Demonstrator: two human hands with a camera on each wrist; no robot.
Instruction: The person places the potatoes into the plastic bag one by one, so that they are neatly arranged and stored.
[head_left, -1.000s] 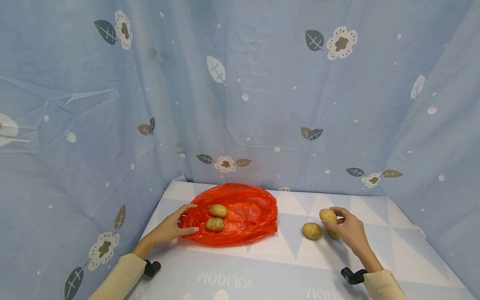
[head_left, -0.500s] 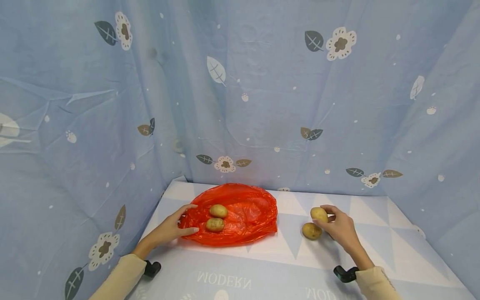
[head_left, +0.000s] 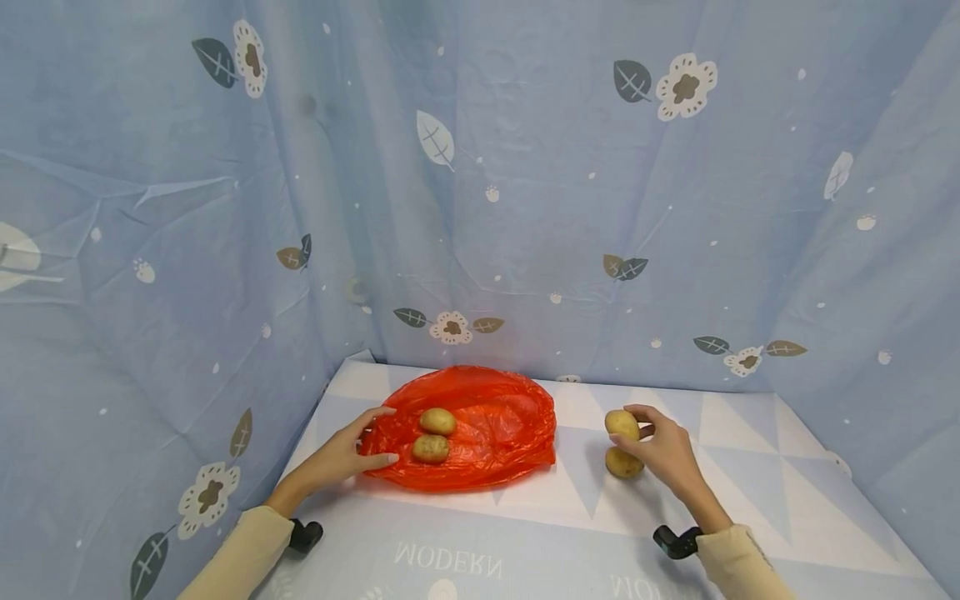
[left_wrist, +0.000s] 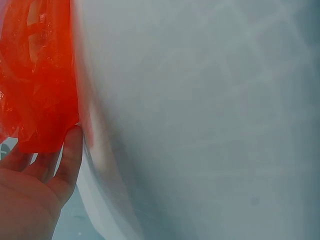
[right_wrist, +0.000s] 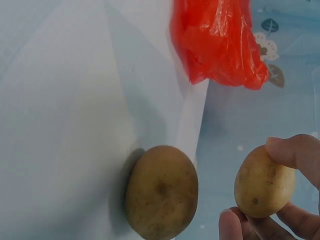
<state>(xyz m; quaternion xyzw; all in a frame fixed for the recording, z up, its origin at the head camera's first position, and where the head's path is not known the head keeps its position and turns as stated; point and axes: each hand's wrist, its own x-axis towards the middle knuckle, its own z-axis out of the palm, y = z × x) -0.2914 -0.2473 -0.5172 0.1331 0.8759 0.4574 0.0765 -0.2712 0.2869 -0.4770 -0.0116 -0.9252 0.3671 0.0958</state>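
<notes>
In the head view my right hand (head_left: 660, 450) pinches a potato (head_left: 622, 425) between thumb and fingertips, raised above the table. A second potato (head_left: 624, 462) lies directly below it, partly covered by the held one. The right wrist view shows the held potato (right_wrist: 264, 182) apart from the lying potato (right_wrist: 162, 192). My left hand (head_left: 337, 454) rests at the left edge of a spread red plastic bag (head_left: 502, 442), thumb and index finger wide apart on it. Two potatoes, one (head_left: 437, 422) behind the other (head_left: 431, 449), lie on the bag's left half.
The table (head_left: 555, 525) has a pale patterned cover. Blue floral curtains (head_left: 525, 208) hang along its back, and at its left and right sides. Each wrist wears a black strap device (head_left: 303, 537).
My right hand has moved left with its potato, from right of the lying potato to above it. A potato seen under that hand earlier is now hidden. The left hand stays put.
</notes>
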